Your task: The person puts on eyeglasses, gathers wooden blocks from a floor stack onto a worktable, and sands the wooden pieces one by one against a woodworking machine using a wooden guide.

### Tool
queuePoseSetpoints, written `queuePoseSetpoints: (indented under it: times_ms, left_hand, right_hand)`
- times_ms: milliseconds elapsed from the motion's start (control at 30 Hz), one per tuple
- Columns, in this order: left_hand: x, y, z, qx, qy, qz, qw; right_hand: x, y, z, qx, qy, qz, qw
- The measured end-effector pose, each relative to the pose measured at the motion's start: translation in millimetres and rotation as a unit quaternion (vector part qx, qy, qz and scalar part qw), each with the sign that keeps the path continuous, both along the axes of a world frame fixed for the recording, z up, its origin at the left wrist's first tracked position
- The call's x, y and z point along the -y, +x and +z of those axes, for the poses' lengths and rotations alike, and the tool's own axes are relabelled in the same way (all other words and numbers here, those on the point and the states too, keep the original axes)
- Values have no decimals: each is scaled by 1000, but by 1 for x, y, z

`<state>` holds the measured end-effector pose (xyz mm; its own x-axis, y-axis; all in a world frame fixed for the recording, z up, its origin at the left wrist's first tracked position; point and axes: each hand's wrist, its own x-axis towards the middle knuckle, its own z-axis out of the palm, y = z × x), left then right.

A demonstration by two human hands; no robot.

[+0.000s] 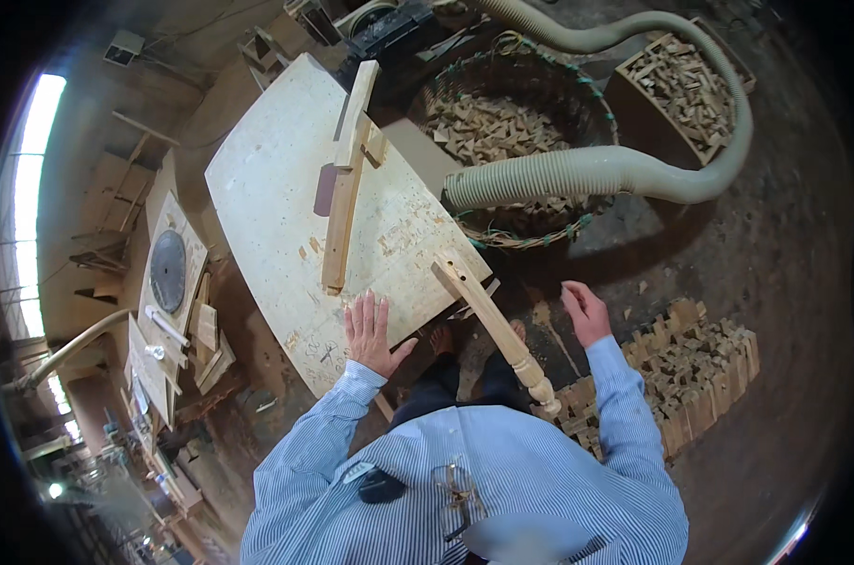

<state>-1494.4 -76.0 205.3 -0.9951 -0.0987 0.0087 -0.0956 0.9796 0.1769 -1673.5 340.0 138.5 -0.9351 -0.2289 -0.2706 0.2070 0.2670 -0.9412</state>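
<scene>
My left hand (372,337) lies flat near the front edge of a pale wooden worktable (267,179), fingers spread, holding nothing. Just beyond its fingertips is the end of a long wooden bar (342,226), with a shorter block (354,141) against its far part. My right hand (589,315) hangs in the air right of the table, fingers curled in, with nothing visible in them. Between the hands, a turned wooden leg (493,320) slants from the table's right corner toward my body. Holes show in its square end, and its rounded end points at me.
A wide basket (601,104) of wood offcuts stands beyond the table, with a thick ribbed hose (559,177) across it. Farther right is a box of offcuts (681,89). Stacked wood blocks (681,377) lie on the floor at right. At left is a board with a dark disc (168,271).
</scene>
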Motion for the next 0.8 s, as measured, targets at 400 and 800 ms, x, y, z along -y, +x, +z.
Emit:
queuePoseSetpoints:
  times_ms: [400,800]
  left_hand:
    - [-6,-12,254,228,623,-621,417]
    - [47,36,315,113,604,-643,457]
  right_hand:
    - [94,180,193,-91,-107,-36,989]
    - [196,201,240,-155,-99,146,972]
